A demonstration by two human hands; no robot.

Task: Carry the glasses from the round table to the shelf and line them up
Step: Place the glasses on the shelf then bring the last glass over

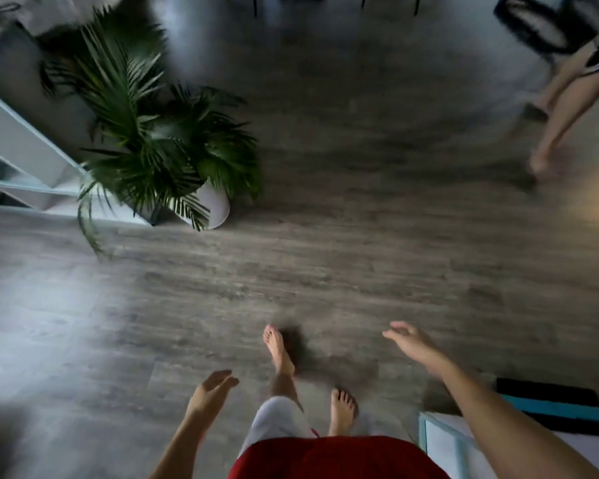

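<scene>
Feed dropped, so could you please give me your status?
Left hand, right hand open, empty. No glasses in view. Potted palm ahead-left, person far right.

shelf (21, 157) cut by left edge, near end hidden behind plant (153, 140) fronds. Second person (564, 81) top right: legs only, rest off frame, smeared. Dark thing (529, 25) beside them too blurred to identify. Right hand (408, 344) fingertips motion-blurred; both forearms run off bottom edge. White unit (443, 444) bottom right cropped, right arm crosses it; mat (550, 406) partly hidden.
</scene>
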